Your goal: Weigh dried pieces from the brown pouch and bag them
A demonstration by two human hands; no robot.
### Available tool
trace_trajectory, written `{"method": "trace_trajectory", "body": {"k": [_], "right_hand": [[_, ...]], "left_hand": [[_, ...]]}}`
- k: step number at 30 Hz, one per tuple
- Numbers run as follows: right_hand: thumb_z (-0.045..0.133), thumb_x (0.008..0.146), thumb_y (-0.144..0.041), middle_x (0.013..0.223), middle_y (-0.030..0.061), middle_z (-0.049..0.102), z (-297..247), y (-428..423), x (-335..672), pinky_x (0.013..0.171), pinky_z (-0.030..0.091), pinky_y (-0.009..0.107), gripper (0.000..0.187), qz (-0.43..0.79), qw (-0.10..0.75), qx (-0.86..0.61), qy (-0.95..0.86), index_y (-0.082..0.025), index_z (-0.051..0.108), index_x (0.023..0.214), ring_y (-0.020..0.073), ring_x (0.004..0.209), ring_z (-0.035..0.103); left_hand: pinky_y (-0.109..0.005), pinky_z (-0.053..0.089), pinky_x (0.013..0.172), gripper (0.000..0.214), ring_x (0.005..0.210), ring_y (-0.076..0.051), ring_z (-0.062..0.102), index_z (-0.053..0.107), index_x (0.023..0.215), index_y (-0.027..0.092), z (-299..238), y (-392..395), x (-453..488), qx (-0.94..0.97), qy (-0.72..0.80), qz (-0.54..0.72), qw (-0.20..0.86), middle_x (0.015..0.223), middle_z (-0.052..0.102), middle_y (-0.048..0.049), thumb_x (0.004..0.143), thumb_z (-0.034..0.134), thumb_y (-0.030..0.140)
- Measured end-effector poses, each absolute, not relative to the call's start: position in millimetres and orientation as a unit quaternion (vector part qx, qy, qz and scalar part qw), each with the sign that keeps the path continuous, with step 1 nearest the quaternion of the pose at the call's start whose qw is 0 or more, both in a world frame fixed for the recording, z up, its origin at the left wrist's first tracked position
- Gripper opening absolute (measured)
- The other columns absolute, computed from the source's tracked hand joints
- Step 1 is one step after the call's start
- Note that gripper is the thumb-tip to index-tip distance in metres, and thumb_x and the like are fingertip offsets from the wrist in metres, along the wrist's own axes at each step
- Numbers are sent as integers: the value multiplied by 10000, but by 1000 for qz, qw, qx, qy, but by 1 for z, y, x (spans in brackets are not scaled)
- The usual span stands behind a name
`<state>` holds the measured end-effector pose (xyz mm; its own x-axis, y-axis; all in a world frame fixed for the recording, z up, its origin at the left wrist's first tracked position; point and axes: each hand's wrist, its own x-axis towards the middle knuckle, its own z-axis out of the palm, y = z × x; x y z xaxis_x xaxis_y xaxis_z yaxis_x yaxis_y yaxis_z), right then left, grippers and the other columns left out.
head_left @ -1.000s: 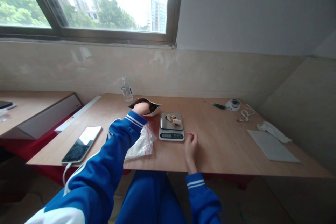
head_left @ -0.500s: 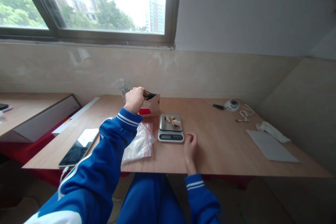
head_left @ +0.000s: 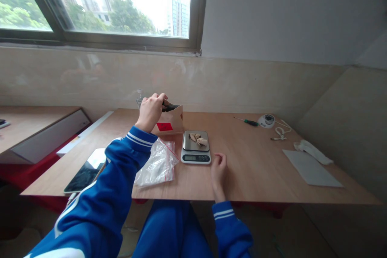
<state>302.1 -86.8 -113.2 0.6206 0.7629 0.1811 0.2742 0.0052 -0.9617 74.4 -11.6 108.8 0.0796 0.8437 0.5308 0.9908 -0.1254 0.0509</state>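
Note:
My left hand [head_left: 150,112] is at the mouth of a paper bag [head_left: 173,120] with a red patch and a dark inside. Its fingers are bent and pinched together at the opening; a brownish bit shows by the fingertips, too small to name. Just right of the bag, a digital kitchen scale [head_left: 196,157] carries several beige-brown, irregular pieces [head_left: 198,139] on its metal plate. Beside the scale, my right hand [head_left: 219,169] rests on the table with its fingers curled and nothing visible in them. Clear zip bags [head_left: 157,165] lie below my left wrist.
A tablet [head_left: 84,173] lies at the left of the table, and a plastic bottle [head_left: 139,97] stands behind my left hand. To the right are a screwdriver [head_left: 250,122], a white dome camera [head_left: 266,121] with its cable, a white cloth [head_left: 314,152] and a white sheet [head_left: 311,168].
My left hand has shifted slightly left and up at the bag's mouth, and its fingers now point more over the opening. My right hand and the pieces on the scale stay put.

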Motion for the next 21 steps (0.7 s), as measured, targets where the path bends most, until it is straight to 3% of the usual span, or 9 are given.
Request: {"method": "trace_trajectory", "body": {"k": [4,7,9,11,14,17,21], "right_hand": [[382,801,-339,833,79,642,-114,-86,303,674,401,290,208,206,599,-671,-386,-198,532,833,214,751,580],[387,799,-346,830,80,643,-114,-86,303,678,403,292,214,201,603,-669,-386,-196,536,830,216,761,581],[391,797,-341,833,80,645,-114,-87,303,680,406,290,208,198,605,-669,-384,-196,537,827,215,768,583],[390,799,-335,830,81,647,-114,-86,303,679,409,289,206,196,608,-667,-384,-195,539,828,213,763,583],[384,802,-334,823,83,647,-115,-86,303,680,410,291,213,193,609,-664,-388,-193,541,833,213,757,585],[380,796,-337,832,87,646,-115,-86,303,689,408,294,213,192,606,-665,-391,-195,535,832,218,773,590],[376,797,-348,848,94,643,-115,-85,303,684,408,296,223,198,602,-669,-389,-195,532,839,220,772,588]], "left_hand": [[-322,444,800,292,899,-219,600,548,1102,149,116,-13,76,-687,-622,-361,109,979,603,-95,830,541,253],[-290,464,784,380,849,-168,600,509,1148,153,107,-20,82,-690,-559,-461,6,966,613,-58,804,580,299],[-270,477,737,369,793,-144,598,547,1095,167,86,-24,87,-727,-516,-440,-110,923,627,-29,773,605,339],[-260,479,689,323,754,-145,590,621,952,162,53,-25,94,-768,-486,-338,-245,841,637,-17,708,655,370],[-260,462,578,371,636,-155,585,632,926,111,-1,-17,103,-722,-479,-275,-416,668,614,-17,674,668,380],[-263,446,560,380,625,-163,588,636,918,88,-40,-3,110,-701,-487,-274,-444,659,616,-27,665,673,370],[-282,473,639,376,730,-186,614,616,978,107,-61,9,118,-702,-525,-303,-373,773,638,-43,668,678,310]]}}
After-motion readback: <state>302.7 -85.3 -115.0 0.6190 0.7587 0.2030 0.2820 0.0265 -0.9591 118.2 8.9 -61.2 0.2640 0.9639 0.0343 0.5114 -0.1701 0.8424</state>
